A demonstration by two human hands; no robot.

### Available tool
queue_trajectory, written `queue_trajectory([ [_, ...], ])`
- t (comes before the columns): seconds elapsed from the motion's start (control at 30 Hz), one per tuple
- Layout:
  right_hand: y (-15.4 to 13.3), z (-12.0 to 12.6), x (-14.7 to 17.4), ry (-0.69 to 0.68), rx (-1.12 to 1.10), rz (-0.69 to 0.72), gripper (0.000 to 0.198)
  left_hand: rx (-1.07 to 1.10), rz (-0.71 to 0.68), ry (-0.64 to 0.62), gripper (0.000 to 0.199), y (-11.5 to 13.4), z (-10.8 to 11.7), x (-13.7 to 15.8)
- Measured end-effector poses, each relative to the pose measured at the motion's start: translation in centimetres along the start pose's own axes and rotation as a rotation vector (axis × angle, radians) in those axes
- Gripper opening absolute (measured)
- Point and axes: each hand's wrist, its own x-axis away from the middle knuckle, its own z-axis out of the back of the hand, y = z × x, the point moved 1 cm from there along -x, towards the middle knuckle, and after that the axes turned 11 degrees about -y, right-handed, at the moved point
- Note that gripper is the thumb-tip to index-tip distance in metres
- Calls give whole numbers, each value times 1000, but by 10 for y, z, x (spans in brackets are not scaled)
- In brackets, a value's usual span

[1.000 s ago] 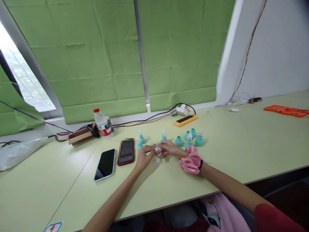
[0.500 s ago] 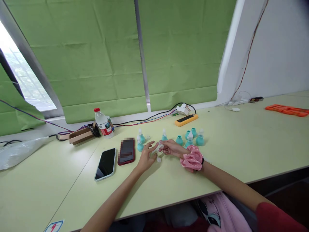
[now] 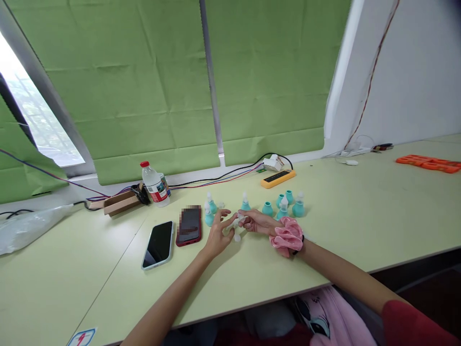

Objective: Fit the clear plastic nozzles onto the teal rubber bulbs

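Note:
My left hand has its thumb and index finger curved round a small translucent plastic piece. My right hand, with a pink scrunchie at the wrist, pinches a translucent white plastic piece against the left fingertips. The exact shapes are too small to make out. On the table just below the fingers lies a loose whitish cap-like piece. A teal squeeze bulb with a clear nozzle stands upright behind my hands. Two similar teal bulbs with nozzles are beside my left hand.
Several teal bulbs, some without nozzles, stand behind my right wrist. Two phones lie left of my hands. Farther back are a red-capped bottle, a cardboard tray, a yellow-black device and cables. Orange plastic parts lie far right.
Both hands stay nearly in place. The fingers shift slightly round the translucent pieces; the bulbs and phones have not moved.

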Motion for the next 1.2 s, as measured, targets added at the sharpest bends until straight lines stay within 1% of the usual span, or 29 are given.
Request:
queue_trajectory([
  [0.13, 1, 0, 1, -18, 44, 61, 18, 11, -5, -4, 44, 1, -1, 0],
  [0.27, 4, 0, 2, 27, 99, 102, 23, 112, 7, -5, 43, 3, 0, -1],
  [0.37, 6, -3, 1, 58, 83, 102, 24, 330, 82, 7, 39, 4, 2, -4],
  [0.5, 8, -10, 1, 55, 56, 102, 28, 744, 248, 81, 31, 3, 3, -6],
  [0.57, 8, -13, 1, 74, 89, 131, 31, 870, 301, 115, 29, 2, 4, -6],
  [0.63, 7, -16, 1, 105, 148, 163, 33, 894, 347, 148, 30, 2, 5, -7],
  [0.73, 5, -17, 2, 168, 270, 208, 34, 828, 395, 168, 29, 1, 7, -8],
  [0.77, 5, -17, 2, 179, 309, 216, 35, 823, 403, 145, 28, 2, 8, -9],
  [0.83, 5, -17, 2, 173, 358, 222, 36, 872, 419, 38, 31, 2, 7, -9],
  [0.93, 7, -16, 2, 124, 347, 228, 38, 1052, 429, -162, 35, 5, 6, -7],
  [1.0, 10, -16, 0, 81, 317, 228, 40, 1163, 409, -243, 34, 8, 6, -6],
  [1.1, 13, -16, -1, 16, 288, 213, 42, 1259, 362, -279, 32, 10, 5, -5],
  [1.2, 13, -17, -1, 9, 306, 203, 40, 1308, 340, -215, 28, 9, 4, -6],
])
